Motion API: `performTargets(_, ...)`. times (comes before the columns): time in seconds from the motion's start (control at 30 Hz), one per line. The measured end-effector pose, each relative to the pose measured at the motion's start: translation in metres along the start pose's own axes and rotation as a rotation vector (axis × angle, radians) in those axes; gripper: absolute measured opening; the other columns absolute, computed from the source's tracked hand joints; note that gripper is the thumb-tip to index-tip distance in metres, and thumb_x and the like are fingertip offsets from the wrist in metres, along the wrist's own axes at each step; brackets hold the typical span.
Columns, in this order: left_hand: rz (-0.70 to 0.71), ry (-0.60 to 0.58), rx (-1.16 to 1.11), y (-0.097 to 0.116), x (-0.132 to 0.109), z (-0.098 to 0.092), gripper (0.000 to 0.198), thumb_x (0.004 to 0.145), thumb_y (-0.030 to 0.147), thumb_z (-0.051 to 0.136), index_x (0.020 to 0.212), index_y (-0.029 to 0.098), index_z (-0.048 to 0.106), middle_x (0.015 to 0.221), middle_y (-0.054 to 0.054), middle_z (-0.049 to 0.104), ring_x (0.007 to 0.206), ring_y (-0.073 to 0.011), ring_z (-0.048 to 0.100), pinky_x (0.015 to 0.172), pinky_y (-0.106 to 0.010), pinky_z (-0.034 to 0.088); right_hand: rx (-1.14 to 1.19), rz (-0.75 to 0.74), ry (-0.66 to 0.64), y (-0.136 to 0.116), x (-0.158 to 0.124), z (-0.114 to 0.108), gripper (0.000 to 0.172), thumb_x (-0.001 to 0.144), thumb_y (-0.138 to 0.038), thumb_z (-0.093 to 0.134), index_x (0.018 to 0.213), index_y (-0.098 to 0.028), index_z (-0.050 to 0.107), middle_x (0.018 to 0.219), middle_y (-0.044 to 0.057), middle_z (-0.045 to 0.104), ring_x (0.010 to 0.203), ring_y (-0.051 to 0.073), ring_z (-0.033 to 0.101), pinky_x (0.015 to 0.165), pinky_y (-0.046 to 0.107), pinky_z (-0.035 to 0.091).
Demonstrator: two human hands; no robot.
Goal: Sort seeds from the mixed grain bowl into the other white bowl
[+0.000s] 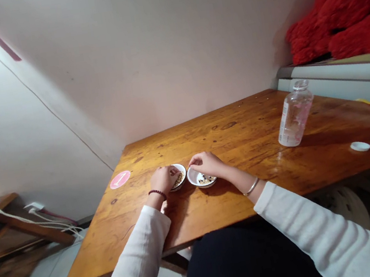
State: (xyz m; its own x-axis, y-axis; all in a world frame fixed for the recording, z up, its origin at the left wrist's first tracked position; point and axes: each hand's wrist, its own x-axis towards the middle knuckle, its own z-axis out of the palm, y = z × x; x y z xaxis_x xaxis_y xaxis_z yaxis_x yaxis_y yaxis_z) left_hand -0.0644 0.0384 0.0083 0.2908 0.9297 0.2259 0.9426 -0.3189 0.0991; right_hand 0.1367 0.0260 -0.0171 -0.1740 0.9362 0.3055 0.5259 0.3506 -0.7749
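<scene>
Two small white bowls stand side by side on the wooden table. The left bowl [183,172] has tan grains, perhaps beans, in it. My left hand [164,179] reaches into it from the left, fingertips pinched together at the grains; what they hold is hidden. In the right bowl [194,180] lie pale grains and several dark ones. Over its back rim, my right hand [207,164] is curled with thumb and forefinger pinched together. Anything between those fingers is too small to make out.
A clear plastic bottle [295,115] without its cap stands to the right on the table [239,209], with a white cap [360,146] nearby. A pink round sticker [120,180] is at the left. The wall [172,65] rises behind; red plush [347,7] sits at the far right.
</scene>
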Motion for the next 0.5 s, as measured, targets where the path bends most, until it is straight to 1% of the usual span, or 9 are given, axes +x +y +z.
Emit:
performTargets(0.2,0.016,-0.063,0.002,-0.0028,0.0017,0.0001,0.03,0.08,0.051,0.056,0.082,0.029,0.076,0.082,-0.008,0.073,0.075,-0.0248,0.065,0.061,-0.027,0.041,-0.005,0.005,0.023,-0.003,-0.0011,-0.0018,0.016,0.078,-0.031,0.061,0.082,-0.021,0.072,0.082,0.002,0.073,0.078,0.016,0.065,0.068,0.024,0.046)
performTargets(0.33,0.018,-0.081,0.018,-0.0047,0.0028,0.0011,0.031,0.08,0.052,0.055,0.087,0.03,0.076,0.083,-0.008,0.073,0.077,-0.0257,0.066,0.06,-0.027,0.04,-0.019,0.02,0.034,-0.0027,-0.0012,-0.0017,0.016,0.078,-0.032,0.061,0.082,-0.021,0.072,0.082,0.002,0.073,0.077,0.016,0.065,0.067,0.024,0.045)
performTargets(0.5,0.035,-0.083,-0.001,-0.0033,0.0033,0.0023,0.029,0.082,0.05,0.054,0.086,0.031,0.076,0.083,-0.006,0.074,0.077,-0.0243,0.066,0.06,-0.026,0.04,-0.033,0.025,0.064,-0.0027,-0.002,-0.0025,0.015,0.078,-0.031,0.061,0.081,-0.022,0.072,0.081,0.002,0.072,0.077,0.016,0.065,0.066,0.024,0.044)
